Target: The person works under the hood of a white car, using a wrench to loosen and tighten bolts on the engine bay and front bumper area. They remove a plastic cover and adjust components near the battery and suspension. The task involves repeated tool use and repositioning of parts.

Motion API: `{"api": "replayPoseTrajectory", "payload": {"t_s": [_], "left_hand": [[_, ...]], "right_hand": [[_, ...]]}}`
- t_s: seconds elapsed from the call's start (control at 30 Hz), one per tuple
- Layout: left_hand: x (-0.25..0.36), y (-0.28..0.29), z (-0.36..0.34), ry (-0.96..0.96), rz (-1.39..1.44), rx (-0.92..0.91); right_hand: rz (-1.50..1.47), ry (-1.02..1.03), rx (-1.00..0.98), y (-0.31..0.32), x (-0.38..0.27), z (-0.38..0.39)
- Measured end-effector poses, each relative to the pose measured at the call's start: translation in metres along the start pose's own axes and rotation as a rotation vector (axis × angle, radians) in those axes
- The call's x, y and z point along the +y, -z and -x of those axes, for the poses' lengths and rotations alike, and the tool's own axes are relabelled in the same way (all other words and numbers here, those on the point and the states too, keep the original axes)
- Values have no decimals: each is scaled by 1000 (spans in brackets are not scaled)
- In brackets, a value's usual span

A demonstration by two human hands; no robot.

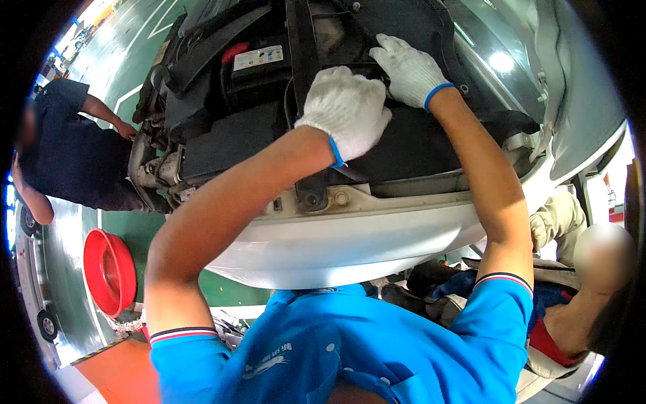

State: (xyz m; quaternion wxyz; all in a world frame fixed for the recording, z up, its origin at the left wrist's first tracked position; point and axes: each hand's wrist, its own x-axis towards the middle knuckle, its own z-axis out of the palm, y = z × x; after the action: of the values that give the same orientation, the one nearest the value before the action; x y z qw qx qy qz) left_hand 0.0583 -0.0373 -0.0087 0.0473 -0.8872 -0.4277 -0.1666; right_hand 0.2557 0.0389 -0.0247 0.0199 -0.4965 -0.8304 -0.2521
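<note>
Both of my hands wear white knit gloves with blue cuffs and are over a car's engine bay. My left hand (346,111) is closed in a fist beside a dark upright bar (304,47); whatever its fingers hold is hidden underneath. Farther right, my right hand (412,71) rests with fingers stretched out over dark engine parts, its fingertips pointing left. Below the hands lies a black plastic cover (417,145). Left of the bar is a black battery (259,77) with a white label and a red terminal cap (235,52).
The white front bumper (336,246) is between me and the engine bay. At left a person in dark clothes (81,148) stands with a hand by the car. A red basin (111,273) is on the green floor. Another person (565,316) is low at the right.
</note>
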Motion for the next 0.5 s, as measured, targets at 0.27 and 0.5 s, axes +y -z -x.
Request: {"api": "replayPoseTrajectory", "payload": {"t_s": [0.27,0.5], "left_hand": [[-64,-8,-7,-256,-157,240],[-68,-4,-8,-170,-150,139]], "right_hand": [[-53,-37,-62,12,-7,1],[-104,-12,-16,12,-7,-4]]}}
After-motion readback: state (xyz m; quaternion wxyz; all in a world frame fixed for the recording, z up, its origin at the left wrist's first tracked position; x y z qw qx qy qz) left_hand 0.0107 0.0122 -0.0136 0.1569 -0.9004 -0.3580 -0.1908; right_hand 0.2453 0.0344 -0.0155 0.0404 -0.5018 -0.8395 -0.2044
